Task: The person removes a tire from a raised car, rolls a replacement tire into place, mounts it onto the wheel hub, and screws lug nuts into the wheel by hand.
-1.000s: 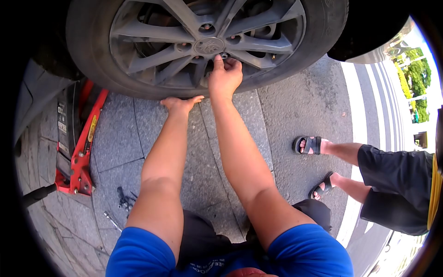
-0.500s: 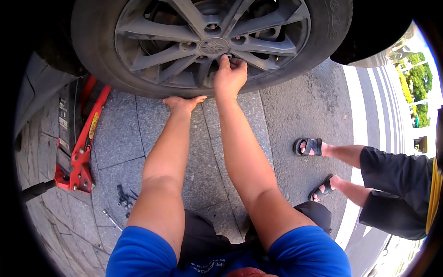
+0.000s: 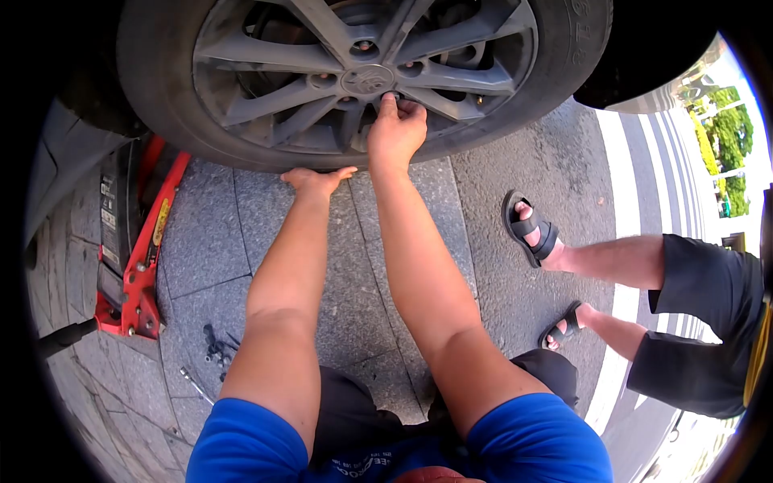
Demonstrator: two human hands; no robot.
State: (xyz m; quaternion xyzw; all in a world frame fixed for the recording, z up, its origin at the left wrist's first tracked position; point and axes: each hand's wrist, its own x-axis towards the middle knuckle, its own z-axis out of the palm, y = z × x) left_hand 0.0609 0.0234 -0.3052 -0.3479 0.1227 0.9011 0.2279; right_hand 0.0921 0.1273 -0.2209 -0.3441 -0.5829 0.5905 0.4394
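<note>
My left hand (image 3: 316,181) lies under the bottom of the black tire (image 3: 209,145), palm against the rubber with the fingers spread. Close to the hub cap (image 3: 368,79) of the grey spoked wheel (image 3: 274,52), my right hand (image 3: 397,133) has its thumb and fingers pinched at the lower right bolt hole. A small dark piece, likely a lug nut, shows only in part at those fingertips. Bolt ends are visible in other holes around the hub.
A red floor jack (image 3: 145,274) with a black handle (image 3: 68,336) stands at the left. Several dark metal parts (image 3: 219,346) and a shiny tool (image 3: 196,385) lie on the paving. Another person's sandaled feet (image 3: 531,229) are at the right, beside white road stripes.
The other person's upper foot has turned and shifted, and that leg has moved. My right hand stays at the bolt hole, its fingers slightly shifted; my left hand stays under the tire.
</note>
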